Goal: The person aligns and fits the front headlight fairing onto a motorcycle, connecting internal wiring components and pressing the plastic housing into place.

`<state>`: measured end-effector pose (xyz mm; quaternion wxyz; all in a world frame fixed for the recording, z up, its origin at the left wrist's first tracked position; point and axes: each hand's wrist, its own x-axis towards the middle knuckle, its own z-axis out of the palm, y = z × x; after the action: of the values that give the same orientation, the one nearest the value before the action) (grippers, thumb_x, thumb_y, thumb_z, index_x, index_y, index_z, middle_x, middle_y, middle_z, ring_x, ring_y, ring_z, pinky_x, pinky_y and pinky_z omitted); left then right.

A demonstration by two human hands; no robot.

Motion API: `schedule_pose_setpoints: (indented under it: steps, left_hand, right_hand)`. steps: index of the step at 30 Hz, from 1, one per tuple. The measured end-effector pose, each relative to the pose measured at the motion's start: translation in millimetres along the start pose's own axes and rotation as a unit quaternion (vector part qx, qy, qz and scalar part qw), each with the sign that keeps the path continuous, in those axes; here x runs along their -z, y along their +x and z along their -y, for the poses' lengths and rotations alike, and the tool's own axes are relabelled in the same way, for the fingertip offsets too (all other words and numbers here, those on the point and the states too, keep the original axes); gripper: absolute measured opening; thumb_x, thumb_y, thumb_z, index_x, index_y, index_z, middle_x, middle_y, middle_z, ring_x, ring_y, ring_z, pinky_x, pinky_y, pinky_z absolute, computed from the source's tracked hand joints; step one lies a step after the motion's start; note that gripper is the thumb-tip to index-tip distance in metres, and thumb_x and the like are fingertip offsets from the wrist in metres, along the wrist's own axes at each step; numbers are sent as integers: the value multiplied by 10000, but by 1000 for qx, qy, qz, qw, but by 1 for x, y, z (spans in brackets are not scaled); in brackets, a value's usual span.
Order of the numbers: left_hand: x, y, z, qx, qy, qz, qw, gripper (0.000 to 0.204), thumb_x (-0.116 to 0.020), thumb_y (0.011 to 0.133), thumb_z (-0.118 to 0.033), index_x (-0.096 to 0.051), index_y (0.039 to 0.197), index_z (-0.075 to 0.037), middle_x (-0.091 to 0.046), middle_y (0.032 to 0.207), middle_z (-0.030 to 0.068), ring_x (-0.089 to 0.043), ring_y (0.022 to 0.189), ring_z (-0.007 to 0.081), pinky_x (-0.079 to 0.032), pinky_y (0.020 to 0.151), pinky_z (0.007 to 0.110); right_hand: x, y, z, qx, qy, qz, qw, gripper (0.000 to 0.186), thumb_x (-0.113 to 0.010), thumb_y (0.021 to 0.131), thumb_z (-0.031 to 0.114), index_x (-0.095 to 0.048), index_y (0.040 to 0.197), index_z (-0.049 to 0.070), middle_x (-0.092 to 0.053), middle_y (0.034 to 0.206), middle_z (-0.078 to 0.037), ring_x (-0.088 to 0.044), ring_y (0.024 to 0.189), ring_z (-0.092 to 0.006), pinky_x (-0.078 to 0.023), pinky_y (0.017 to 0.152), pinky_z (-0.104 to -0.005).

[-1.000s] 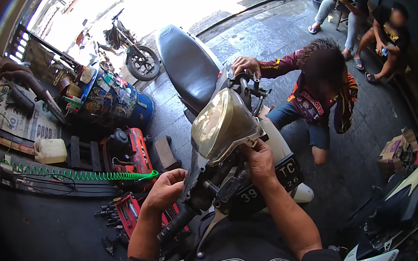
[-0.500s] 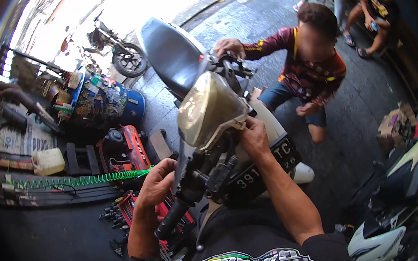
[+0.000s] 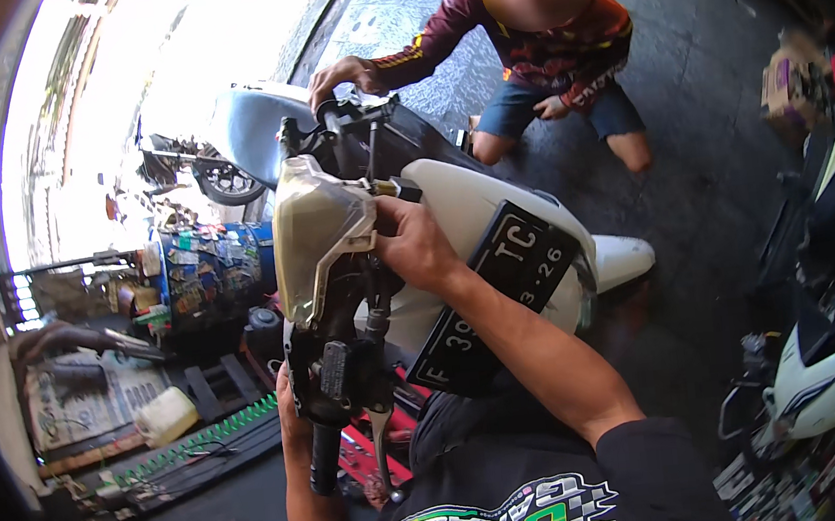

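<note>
In front of me is a white scooter with its clear, yellowed headlight unit tilted loose around the handlebar. My right hand is closed on the headlight's right edge, beside some dark wiring. Most of my left hand is hidden behind the near side of the handlebar cover, so its fingers do not show. Close to my body are the black handlebar grip and a silver brake lever. A black number plate is fixed to the scooter's white front panel.
A kneeling person rests one hand near the far handlebar. At left stand a blue drum, a pale jerrycan and a coiled green air hose. A red toolbox lies below the handlebar; another white scooter is at right.
My view has swung to the right, and the handlebar with the headlight is turned. My left hand has slipped behind the cover; my right hand stays on the headlight's edge.
</note>
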<state>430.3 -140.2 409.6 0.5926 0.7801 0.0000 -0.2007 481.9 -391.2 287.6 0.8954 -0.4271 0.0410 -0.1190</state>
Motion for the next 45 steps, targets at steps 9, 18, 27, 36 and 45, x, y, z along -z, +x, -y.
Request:
schedule_pose_setpoints:
  steps: [9, 18, 27, 36, 45]
  left_hand:
    - [-31, 12, -15, 59, -63, 38, 996, 363, -558, 986, -191, -564, 1287, 11, -692, 1073, 110, -700, 876, 155, -589, 787, 295]
    - [17, 3, 1, 26, -45, 56, 997, 347, -574, 1001, -225, -566, 1266, -2, -706, 1026, 87, -715, 847, 164, -612, 754, 306]
    - [-2, 4, -6, 17, -129, 77, 989, 384, -596, 986, -164, -531, 1332, -12, -695, 1032, 86, -719, 846, 162, -623, 739, 304]
    - [-8, 1, -4, 3, -142, 77, 987, 369, -588, 978, -133, -533, 1320, -7, -692, 1022, 98, -726, 839, 186, -628, 735, 322]
    - [88, 27, 83, -252, 375, 3, 892, 407, -618, 933, -118, -537, 1312, 7, -670, 1105, 146, -701, 934, 229, -599, 809, 345]
  right_hand:
    - [8, -10, 17, 84, -175, -90, 977, 210, -676, 836, 150, -666, 993, 11, -698, 973, -211, -665, 933, -396, -519, 822, -446]
    - [2, -16, -2, 136, -247, -132, 950, 147, -674, 836, 94, -687, 952, 5, -687, 906, -179, -699, 881, -329, -533, 785, -401]
    - [-5, -1, -1, 179, -207, -117, 955, 164, -699, 829, 81, -726, 981, 27, -714, 904, -163, -713, 878, -331, -545, 761, -390]
    - [22, -16, 18, 134, -334, -122, 925, 247, -719, 825, 116, -716, 1053, 21, -707, 1043, -172, -692, 995, -342, -544, 851, -380]
    - [52, 7, 26, 138, -448, -55, 881, 391, -661, 835, 145, -645, 1218, 67, -650, 1126, -179, -639, 1059, -400, -515, 949, -458]
